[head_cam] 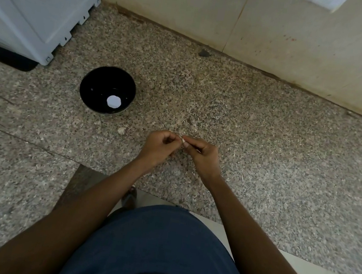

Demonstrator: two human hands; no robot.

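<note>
My right hand (204, 158) pinches a small white piece (183, 140), perhaps a garlic clove, between thumb and fingertips over the speckled granite counter (257, 136). My left hand (158, 145) has its fingers curled, and its thumb and forefinger meet at the same piece from the left. Most of the piece is hidden by the fingers. A black bowl (93, 86) stands on the counter to the upper left of my hands, with one round white piece (113, 101) lying in it.
A white appliance (31, 2) on a dark base fills the far left corner. A beige tiled wall (263, 20) runs along the back of the counter. A pale scrap (121, 130) lies on the counter left of my hands. The counter's front edge is beside my body.
</note>
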